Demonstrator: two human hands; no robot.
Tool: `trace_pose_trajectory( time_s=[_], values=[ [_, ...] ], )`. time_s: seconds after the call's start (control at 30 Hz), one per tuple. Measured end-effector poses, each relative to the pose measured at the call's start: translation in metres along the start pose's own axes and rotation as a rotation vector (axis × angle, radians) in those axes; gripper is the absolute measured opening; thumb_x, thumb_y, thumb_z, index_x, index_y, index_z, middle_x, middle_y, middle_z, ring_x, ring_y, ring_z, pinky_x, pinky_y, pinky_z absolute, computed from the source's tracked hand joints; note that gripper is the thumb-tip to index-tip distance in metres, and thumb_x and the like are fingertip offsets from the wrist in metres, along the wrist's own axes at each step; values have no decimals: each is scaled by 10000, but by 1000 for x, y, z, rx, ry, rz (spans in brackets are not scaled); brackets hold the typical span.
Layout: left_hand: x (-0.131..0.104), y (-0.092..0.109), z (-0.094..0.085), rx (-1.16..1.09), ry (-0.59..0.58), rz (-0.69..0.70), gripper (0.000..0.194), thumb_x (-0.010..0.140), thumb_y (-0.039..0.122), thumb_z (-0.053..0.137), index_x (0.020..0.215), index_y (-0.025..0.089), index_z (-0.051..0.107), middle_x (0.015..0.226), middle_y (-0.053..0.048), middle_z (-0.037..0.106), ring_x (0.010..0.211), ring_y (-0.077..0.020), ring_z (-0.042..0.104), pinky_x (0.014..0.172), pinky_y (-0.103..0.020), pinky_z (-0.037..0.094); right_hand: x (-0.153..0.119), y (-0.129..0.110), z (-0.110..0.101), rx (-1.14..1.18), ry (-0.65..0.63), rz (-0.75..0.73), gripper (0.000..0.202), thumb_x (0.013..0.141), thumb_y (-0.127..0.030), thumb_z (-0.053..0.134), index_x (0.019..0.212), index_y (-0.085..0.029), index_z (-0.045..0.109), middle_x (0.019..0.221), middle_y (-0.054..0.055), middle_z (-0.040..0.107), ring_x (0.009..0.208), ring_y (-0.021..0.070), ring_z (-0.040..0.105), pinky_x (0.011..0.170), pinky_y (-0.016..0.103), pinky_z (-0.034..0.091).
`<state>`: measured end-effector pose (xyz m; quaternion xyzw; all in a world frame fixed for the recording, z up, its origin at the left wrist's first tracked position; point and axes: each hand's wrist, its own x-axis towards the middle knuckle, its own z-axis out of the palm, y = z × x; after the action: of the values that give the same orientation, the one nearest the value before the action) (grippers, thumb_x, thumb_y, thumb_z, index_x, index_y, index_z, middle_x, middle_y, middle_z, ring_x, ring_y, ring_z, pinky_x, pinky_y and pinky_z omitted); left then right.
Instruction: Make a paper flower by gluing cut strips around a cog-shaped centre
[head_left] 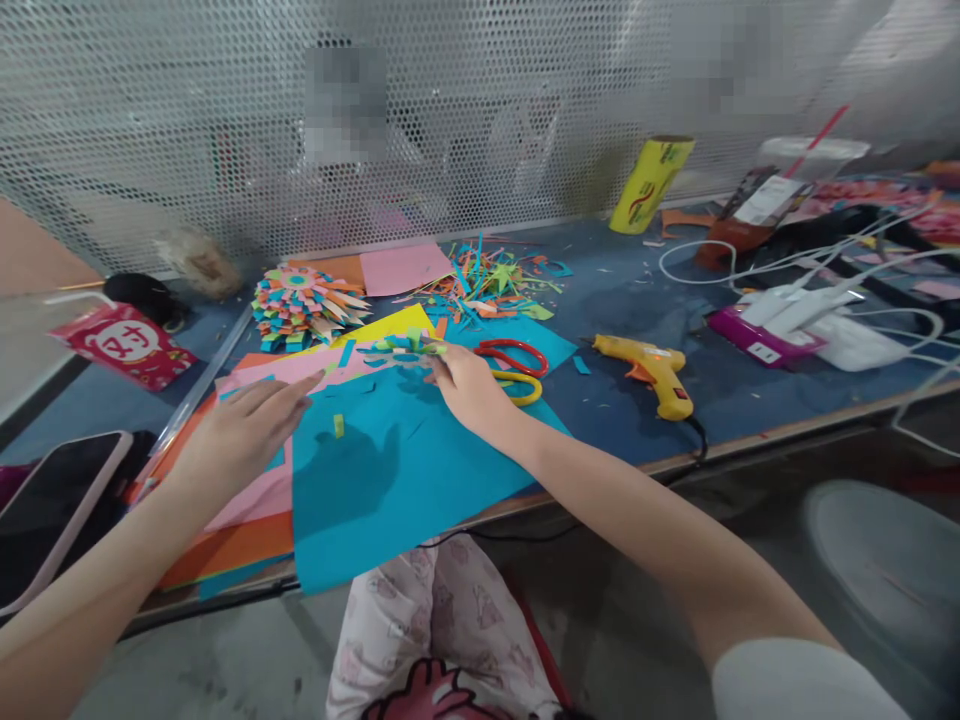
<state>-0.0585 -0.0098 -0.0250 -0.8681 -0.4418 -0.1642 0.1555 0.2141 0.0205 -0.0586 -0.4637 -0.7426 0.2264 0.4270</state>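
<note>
My right hand (469,388) pinches the edge of a small paper flower (405,348) with blue, green and white strips, held just above the blue paper sheet (420,480). My left hand (244,430) hovers over the pink paper (247,505), fingers stretched forward and not gripping anything visible. A small green paper strip (339,426) lies on the blue sheet between the hands. Red and yellow scissor handles (525,385) rest right beside my right hand. Behind the hands stands a fuller, multicoloured paper-strip flower (304,305).
A heap of cut paper strips (487,285) lies at the back. To the right are a yellow glue gun (652,370), a yellow roll (651,185) and a power strip (765,335) with white cables. A phone (56,510) and a red drink carton (124,345) are at left.
</note>
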Motion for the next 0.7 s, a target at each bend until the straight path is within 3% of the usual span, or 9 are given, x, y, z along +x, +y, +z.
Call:
trace_pose_trajectory(
  time_s=[0.13, 0.23, 0.37, 0.47, 0.6, 0.7],
  values=[
    [0, 5, -7, -97, 115, -93, 265, 912, 361, 484, 988, 210, 687, 903, -42, 742, 837, -168, 671, 767, -252, 500, 1, 1, 0, 33, 24, -3, 262, 926, -144, 403, 1070, -154, 621, 1018, 98, 678, 1062, 202, 629, 956, 365, 479],
    [-1, 6, -8, -204, 66, -111, 326, 920, 402, 440, 816, 228, 696, 869, -34, 741, 825, -170, 672, 788, -263, 497, 2, 1, 0, 79, 46, 9, 227, 937, -181, 397, 979, -167, 620, 969, 94, 684, 963, 206, 667, 894, 358, 512],
    [-8, 4, -12, -216, 28, -154, 341, 907, 436, 433, 796, 236, 685, 855, -31, 735, 837, -183, 665, 780, -273, 482, 2, 0, -1, 233, 58, 102, 188, 945, -249, 413, 838, -197, 559, 805, 50, 666, 750, 185, 695, 732, 324, 559],
    [-13, 6, -21, -268, 39, -279, 329, 861, 467, 481, 748, 241, 692, 819, -20, 735, 784, -191, 661, 696, -276, 474, 3, -1, -1, 388, 69, 183, 178, 928, -286, 455, 772, -212, 500, 759, 27, 644, 681, 186, 694, 677, 329, 570],
    [-16, 13, -32, -513, 56, -521, 222, 753, 447, 615, 752, 258, 731, 821, 1, 743, 749, -185, 657, 654, -270, 493, 6, -3, -2, 689, 94, 269, 161, 881, -341, 543, 786, -225, 484, 694, -18, 599, 665, 189, 700, 672, 338, 587],
    [-14, 20, -34, -645, 70, -615, 203, 680, 425, 683, 744, 239, 737, 839, -17, 749, 706, -189, 656, 606, -277, 509, 8, -5, -3, 903, 98, 340, 217, 834, -365, 612, 755, -220, 472, 662, -51, 558, 657, 171, 703, 672, 323, 595]
  ],
)
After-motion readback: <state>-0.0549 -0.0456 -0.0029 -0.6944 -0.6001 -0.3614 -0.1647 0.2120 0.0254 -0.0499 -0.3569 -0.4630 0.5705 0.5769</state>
